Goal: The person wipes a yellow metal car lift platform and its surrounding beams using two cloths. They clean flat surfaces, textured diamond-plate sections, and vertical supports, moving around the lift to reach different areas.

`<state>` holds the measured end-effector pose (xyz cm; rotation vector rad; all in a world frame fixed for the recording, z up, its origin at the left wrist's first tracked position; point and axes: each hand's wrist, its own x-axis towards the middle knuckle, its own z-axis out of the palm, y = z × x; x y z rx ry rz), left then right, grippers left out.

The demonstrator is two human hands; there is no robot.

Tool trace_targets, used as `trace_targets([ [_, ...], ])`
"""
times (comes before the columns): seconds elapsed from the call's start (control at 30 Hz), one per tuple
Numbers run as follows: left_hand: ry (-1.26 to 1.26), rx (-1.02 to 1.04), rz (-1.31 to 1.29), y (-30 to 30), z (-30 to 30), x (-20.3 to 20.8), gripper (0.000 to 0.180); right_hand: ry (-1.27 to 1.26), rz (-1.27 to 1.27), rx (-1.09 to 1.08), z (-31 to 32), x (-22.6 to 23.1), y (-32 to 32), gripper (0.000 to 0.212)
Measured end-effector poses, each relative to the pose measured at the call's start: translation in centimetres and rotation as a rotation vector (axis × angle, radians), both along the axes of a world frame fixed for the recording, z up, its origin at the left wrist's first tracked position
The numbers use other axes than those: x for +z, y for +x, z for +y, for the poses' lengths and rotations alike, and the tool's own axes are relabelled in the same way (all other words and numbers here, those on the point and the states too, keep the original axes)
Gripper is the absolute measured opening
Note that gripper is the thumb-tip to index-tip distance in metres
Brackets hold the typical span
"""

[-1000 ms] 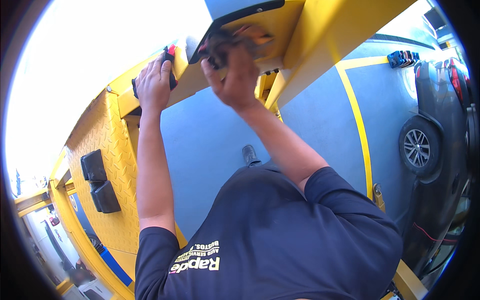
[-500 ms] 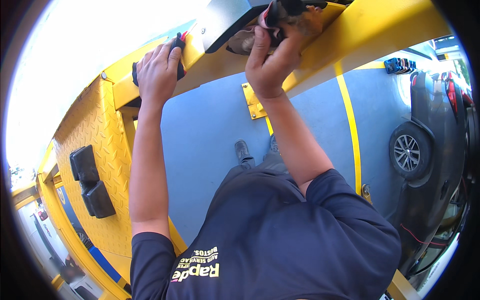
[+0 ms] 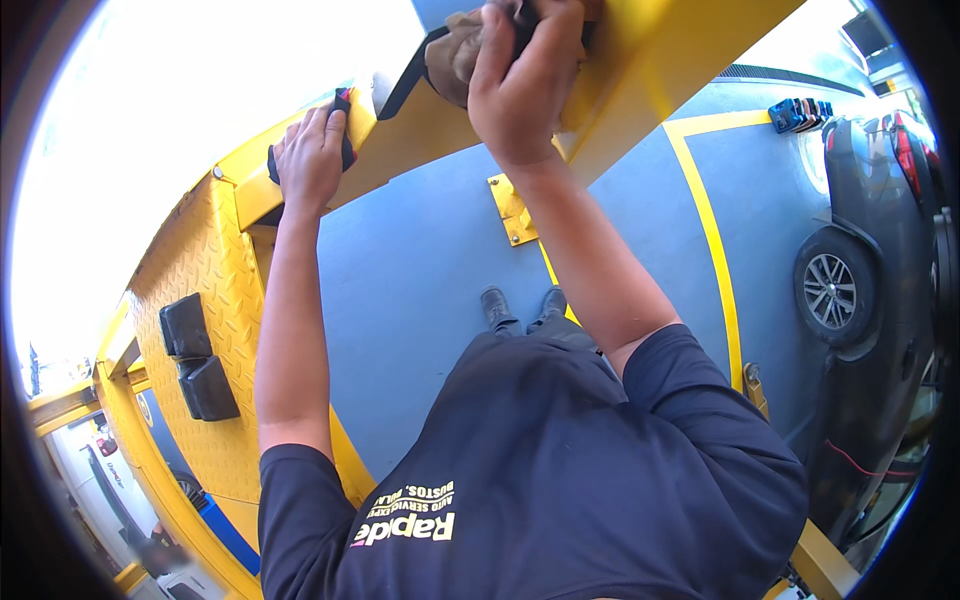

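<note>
My right grip (image 3: 530,95) is clamped on a brown-and-black rag (image 3: 452,58), up by the yellow beam (image 3: 420,140). My left grip (image 3: 310,160) lies over a dark cloth (image 3: 348,152) on that beam; closed or not, I cannot tell. Rag and cloth are already there; what remains doesn't show.

On yellow framework (image 3: 400,140), dark bundle (image 3: 347,153), two black blocks (image 3: 208,388)

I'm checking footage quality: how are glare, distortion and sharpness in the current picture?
Head view: white glare washes out the upper left, beyond the left hand; head view: fisheye distortion bends the floor line and car, inside a black rim; head view: the left hand and right hand look fairly sharp; head view: a smudgy patch blurs the lower left.
</note>
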<state>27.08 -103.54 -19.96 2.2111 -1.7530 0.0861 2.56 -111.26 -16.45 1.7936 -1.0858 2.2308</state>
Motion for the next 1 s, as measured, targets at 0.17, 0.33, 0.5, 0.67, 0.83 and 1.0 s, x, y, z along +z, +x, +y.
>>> trace_targets([
  [0.17,-0.048,-0.012,-0.023,-1.2,-0.4,0.1,0.053,0.127,0.245,0.105,2.7,-11.4,0.3,0.019],
  [0.33,-0.028,-0.002,-0.035,-0.3,0.3,-0.1,0.052,0.241,0.179,0.226,4.5,-12.5,1.1,0.017],
  [0.5,-0.072,-0.023,-0.062,-0.1,0.1,-0.2,0.050,0.109,-0.014,0.137,1.9,-4.6,0.4,0.017],
  [0.67,-0.105,-0.054,-0.055,-0.4,-0.1,-0.3,0.048,-0.031,-0.106,0.000,-1.0,-2.8,0.3,0.025],
  [0.83,-0.102,-0.066,-0.045,-0.6,0.3,0.0,0.046,0.056,-0.181,-0.041,-0.9,-3.6,-1.2,0.032],
  [1.0,-0.184,-0.088,-0.051,-1.0,0.5,-0.4,0.044,0.070,-0.244,0.112,0.8,-5.1,1.2,0.035],
])
